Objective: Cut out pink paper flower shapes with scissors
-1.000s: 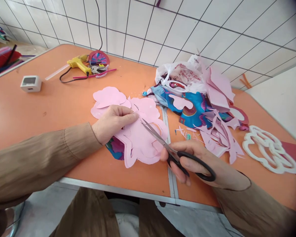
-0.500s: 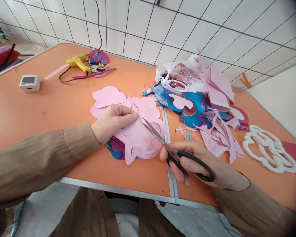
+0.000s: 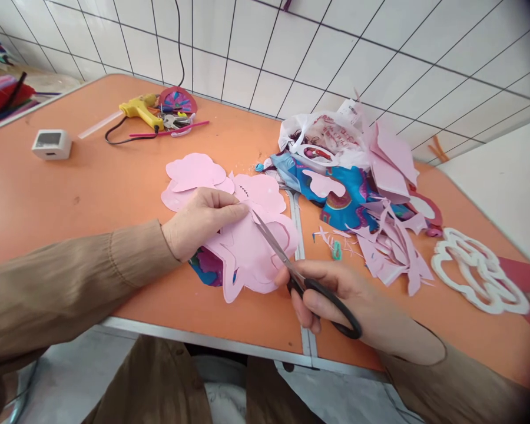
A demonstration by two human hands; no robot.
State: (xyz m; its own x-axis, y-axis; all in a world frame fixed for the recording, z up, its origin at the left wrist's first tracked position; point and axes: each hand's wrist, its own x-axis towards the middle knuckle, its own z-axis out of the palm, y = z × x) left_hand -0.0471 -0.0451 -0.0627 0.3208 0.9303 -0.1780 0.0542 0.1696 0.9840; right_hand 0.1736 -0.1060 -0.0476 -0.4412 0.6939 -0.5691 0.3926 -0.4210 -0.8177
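My left hand point(image 3: 201, 221) pinches a pink sheet point(image 3: 258, 250), paper or thin foam, between thumb and fingers. Scissors with black handles point(image 3: 335, 306) are gripped in my right hand point(image 3: 331, 294), fingers through the loops. Their blades point(image 3: 271, 238) lie along the sheet, tips close to my left thumb; whether they are fully closed I cannot tell. Under and behind the sheet are more pink cut-outs, one a cloud-like shape point(image 3: 195, 171), another a piece with small dark marks point(image 3: 262, 191). A blue and purple patterned piece point(image 3: 209, 268) shows beneath.
At the back left lie a yellow glue gun point(image 3: 141, 111) and a small white box point(image 3: 52, 145). To the right are a white plastic bag point(image 3: 331, 138), blue patterned fabric point(image 3: 353, 182), pink scraps point(image 3: 393, 247) and white cloud-shaped outlines point(image 3: 477, 271).
My right hand and the scissors have shifted left and slightly down, with the blades further over the pink sheet. The sheet's lower edge has moved a little. My left hand keeps its pinch.
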